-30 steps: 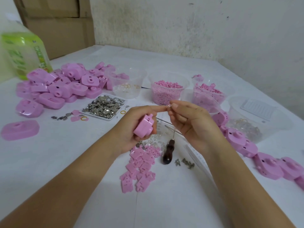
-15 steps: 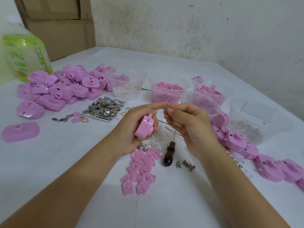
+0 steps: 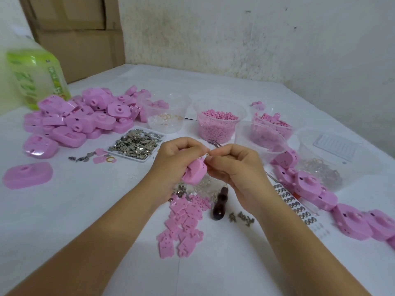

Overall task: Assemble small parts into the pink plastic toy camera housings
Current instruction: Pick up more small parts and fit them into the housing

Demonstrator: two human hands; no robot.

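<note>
My left hand [image 3: 177,159] grips a small pink plastic part [image 3: 195,171] above the middle of the table. My right hand [image 3: 235,167] meets it from the right, thumb and forefinger pinching a tiny metal piece [image 3: 206,154] at the part's top edge; the piece is mostly hidden by the fingertips. A heap of pink camera housings [image 3: 81,116] lies at the back left, and a row of further housings [image 3: 307,184] runs along the right. Flat pink plates [image 3: 183,223] are piled just below my hands.
A tray of small metal pieces [image 3: 136,144] sits left of my hands. Clear tubs hold rings [image 3: 164,118], pink pellets [image 3: 218,122] and pink bits [image 3: 271,127]; a big tub [image 3: 337,154] stands far right. A dark-handled awl [image 3: 220,204] lies near loose metal clips [image 3: 243,217]. A green bottle [image 3: 36,80] stands back left.
My hands have drawn closer together and dropped slightly. The right fingertips moved from beside the left forefinger down onto the pink part's top edge.
</note>
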